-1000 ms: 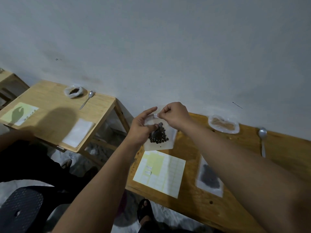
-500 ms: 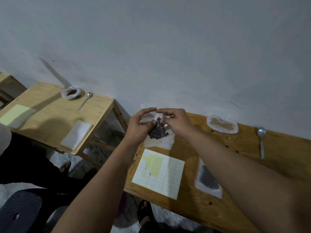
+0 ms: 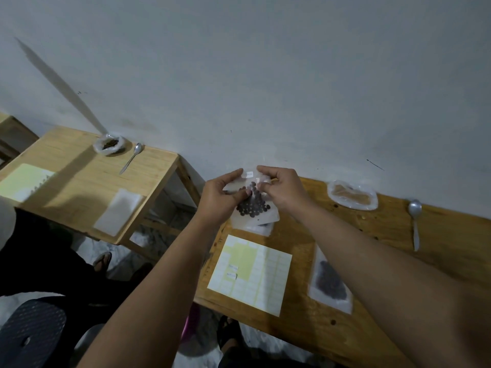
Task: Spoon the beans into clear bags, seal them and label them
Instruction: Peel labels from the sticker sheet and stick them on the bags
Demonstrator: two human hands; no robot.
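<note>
Two wooden tables [image 3: 79, 187], [image 3: 451, 248], left and right. Two spoons [image 3: 131, 158], [image 3: 415, 221]. Two label sheets [image 3: 22, 181], [image 3: 252, 272]. Two open bags [image 3: 108, 145], [image 3: 352, 194], far. Two flat bean-filled bags [image 3: 252, 208], [image 3: 330, 284], right.

wall [image 3: 265, 62]: plain grey-white | worktop [image 3: 398, 301]: wooden, against wall | second wooden worktop [image 3: 79, 187]: left | light: dim

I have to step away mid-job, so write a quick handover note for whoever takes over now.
Hands: left hand and right hand both pinch the clear bag of dark beans, held up over the table.
A small white label sits at the bag's top; whether it is pressed flat is unclear.
The label sheet lies near the table's front edge, a second filled bag to its right, the spoon further right.
Done: two bags filled. Left: press the label, check the seal, set the bag down.
</note>
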